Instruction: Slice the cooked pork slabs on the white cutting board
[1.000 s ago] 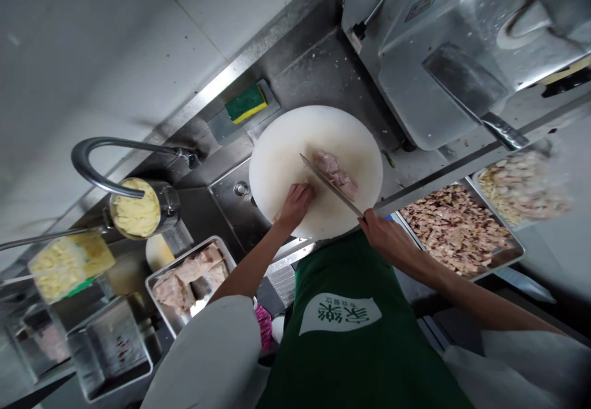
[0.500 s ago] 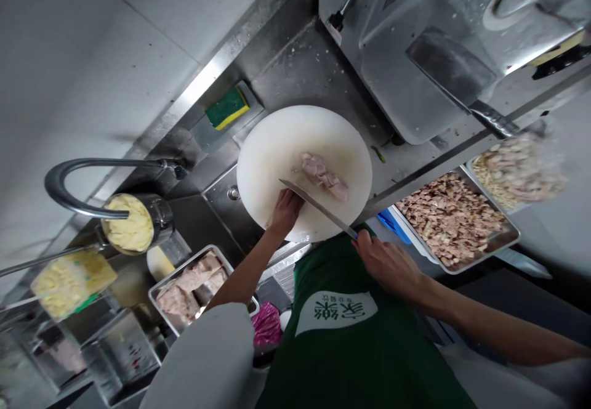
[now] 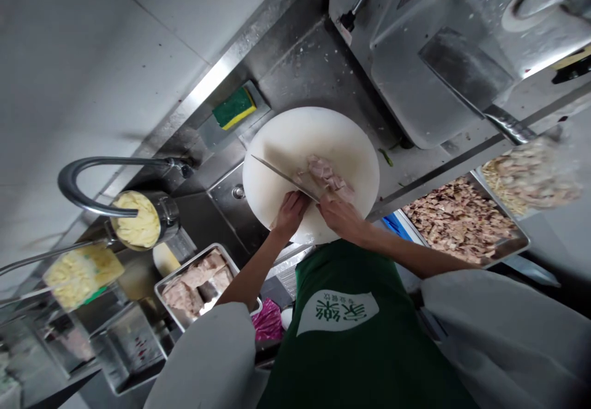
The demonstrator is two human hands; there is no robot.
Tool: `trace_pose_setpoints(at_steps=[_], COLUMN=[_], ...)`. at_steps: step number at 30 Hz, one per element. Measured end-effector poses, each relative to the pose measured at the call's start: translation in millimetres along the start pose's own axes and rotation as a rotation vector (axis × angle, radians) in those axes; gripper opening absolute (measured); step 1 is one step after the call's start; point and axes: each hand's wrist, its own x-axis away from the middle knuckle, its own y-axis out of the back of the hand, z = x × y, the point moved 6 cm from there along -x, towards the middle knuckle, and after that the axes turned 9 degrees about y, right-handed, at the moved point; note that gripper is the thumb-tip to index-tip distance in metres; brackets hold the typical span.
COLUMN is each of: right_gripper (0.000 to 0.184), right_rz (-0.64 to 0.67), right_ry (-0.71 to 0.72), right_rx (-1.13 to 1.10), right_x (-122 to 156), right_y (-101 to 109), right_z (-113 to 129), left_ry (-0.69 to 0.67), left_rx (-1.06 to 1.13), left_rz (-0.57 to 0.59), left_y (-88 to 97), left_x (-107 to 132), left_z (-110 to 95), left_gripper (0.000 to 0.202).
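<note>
A round white cutting board lies across the sink edge. On it rest several pale slices of meat, to the right of the blade. My right hand is wrapped round the handle of a long kitchen knife, whose tip points to the upper left over the board. Beside the blade's near side, my left hand presses down on the board with curled fingers. Whatever lies under those fingers is hidden from me.
A metal tray of large meat pieces stands at lower left, a tray of chopped meat at right. A cleaver lies on the steel machine at upper right. The tap arches over a pot of yellow slices. A sponge sits behind.
My right hand has moved forward and left from the board's near edge onto the board, pushing the knife further across it. My left hand stays nearly in place.
</note>
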Motion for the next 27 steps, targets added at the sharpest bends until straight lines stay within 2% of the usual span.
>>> trace_pose_setpoints(at_steps=[1,3,8,11,13,17,19,21,23,27], right_gripper=[0.043,0.044,0.041,0.041,0.042,0.038,0.038,0.040,0.044,0.044], right_rz=[-0.022,-0.026,0.125,0.196,0.190,0.079,-0.008,-0.075,-0.082,0.027], right_ry=[-0.002,0.004,-0.058,-0.088,-0.084,0.056,0.064,0.053,0.049,0.016], right_rx=[0.004,0.012,-0.045,-0.052,-0.028,-0.005,0.011,0.017,0.014,-0.018], right_x=[-3,11,100,124,109,22,-18,-35,-25,44], right_y=[4,6,-10,-20,-20,-3,10,19,21,6], right_z=[0,-2,-7,-7,-5,9,11,11,10,7], left_ry=[-0.003,-0.004,0.062,0.063,0.047,0.064,0.077,0.080,0.079,0.090], left_rx=[-0.002,0.001,0.016,0.049,0.064,0.061,0.061,0.055,0.051,0.051], left_rz=[-0.007,-0.028,-0.039,-0.028,-0.032,-0.026,-0.027,-0.040,-0.041,-0.016], left_y=[0.8,2.7,3.5,3.5,4.0,3.3,2.9,3.2,2.7,0.3], left_x=[0,-1,-1,-1,-1,1,2,3,4,5], left_z=[-1,-2,-1,0,0,1,3,3,4,5], left_gripper=[0.020,0.019,0.016,0.015,0.014,0.013,0.015,0.018,0.020,0.019])
